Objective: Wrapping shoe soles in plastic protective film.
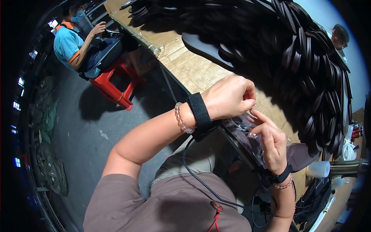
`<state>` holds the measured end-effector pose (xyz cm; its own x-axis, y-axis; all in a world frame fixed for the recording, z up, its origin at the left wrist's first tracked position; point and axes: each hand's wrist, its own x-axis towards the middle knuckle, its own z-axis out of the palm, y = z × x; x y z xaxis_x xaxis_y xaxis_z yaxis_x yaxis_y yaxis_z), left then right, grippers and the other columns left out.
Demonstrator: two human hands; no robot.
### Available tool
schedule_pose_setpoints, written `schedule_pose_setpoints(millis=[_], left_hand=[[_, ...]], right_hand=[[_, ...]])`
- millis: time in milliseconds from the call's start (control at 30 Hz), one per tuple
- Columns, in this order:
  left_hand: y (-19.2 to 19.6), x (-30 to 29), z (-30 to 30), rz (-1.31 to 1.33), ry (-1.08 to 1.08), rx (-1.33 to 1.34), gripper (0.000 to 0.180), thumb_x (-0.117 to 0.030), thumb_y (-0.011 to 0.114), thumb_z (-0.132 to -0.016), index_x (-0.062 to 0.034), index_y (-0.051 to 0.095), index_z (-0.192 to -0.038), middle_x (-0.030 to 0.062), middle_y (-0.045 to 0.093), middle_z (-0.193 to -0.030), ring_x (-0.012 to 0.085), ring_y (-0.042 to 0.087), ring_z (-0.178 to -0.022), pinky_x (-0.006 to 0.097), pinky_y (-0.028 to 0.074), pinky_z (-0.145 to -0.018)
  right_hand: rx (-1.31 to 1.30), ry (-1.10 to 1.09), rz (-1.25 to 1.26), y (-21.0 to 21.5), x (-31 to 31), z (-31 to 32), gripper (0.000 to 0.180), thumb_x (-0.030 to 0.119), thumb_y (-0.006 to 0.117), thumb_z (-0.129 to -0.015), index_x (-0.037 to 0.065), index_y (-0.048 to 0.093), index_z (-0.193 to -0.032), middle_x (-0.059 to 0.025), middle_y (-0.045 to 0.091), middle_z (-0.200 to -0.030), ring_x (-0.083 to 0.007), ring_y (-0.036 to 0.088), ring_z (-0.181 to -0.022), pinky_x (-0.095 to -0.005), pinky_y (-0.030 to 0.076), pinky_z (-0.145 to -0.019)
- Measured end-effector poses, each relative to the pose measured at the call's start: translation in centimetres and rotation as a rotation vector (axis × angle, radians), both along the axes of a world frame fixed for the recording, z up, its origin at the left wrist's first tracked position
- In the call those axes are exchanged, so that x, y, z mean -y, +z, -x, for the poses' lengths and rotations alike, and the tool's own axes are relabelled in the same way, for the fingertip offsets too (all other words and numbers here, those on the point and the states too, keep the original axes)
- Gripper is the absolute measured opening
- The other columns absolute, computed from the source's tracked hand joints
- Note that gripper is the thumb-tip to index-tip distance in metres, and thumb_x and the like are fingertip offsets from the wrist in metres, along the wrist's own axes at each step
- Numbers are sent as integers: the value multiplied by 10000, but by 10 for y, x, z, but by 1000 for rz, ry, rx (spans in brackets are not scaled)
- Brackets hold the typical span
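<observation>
Clear plastic bag (247, 133) — both hands pinching.

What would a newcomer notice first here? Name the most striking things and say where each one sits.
The huge heap of dark flip-flop sandals fills the upper right, spread over a cardboard-covered table. In the middle, the left hand and right hand pinch a clear plastic bag with a dark sandal inside. At upper left, another person in a turquoise shirt sits on a red stool.
</observation>
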<state>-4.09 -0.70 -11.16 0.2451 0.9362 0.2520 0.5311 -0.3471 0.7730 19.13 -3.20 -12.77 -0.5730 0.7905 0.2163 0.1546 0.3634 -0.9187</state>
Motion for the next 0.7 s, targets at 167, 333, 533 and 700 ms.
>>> schedule_pose_setpoints(millis=[167, 333, 533, 700], left_hand=[[-2, 3, 1, 14, 84, 39, 191, -160, 739, -902, 29, 740, -924, 167, 747, -804, 242, 744, -747, 347, 588, -706], [-4, 2, -4, -11, 103, 49, 200, -162, 732, -897, 37, 733, -919, 171, 743, -804, 250, 747, -750, 352, 587, -702], [-4, -4, -2, -29, 97, 34, 212, -171, 730, -913, 40, 734, -933, 189, 746, -829, 288, 747, -782, 374, 590, -734], [-8, -15, 2, 13, 69, 19, 221, -182, 722, -932, 38, 737, -956, 195, 754, -877, 306, 749, -835, 391, 589, -781]], right_hand=[[37, -206, 96, 7, 2, 16, 300, 211, 670, -1037, -75, 693, -947, -137, 761, -941, -97, 647, -766, -271, 541, -736], [191, -290, -9, 16, 6, 29, 247, 172, 812, -915, -28, 679, -854, -50, 694, -712, -90, 613, -594, -263, 493, -576], [219, -321, -13, 4, 10, 22, 164, 111, 800, -893, -6, 705, -828, -64, 675, -668, -102, 611, -562, -265, 478, -553], [174, -304, -57, -1, 24, 14, 106, 58, 776, -896, -16, 711, -857, -73, 699, -704, -115, 665, -630, -263, 526, -621]])
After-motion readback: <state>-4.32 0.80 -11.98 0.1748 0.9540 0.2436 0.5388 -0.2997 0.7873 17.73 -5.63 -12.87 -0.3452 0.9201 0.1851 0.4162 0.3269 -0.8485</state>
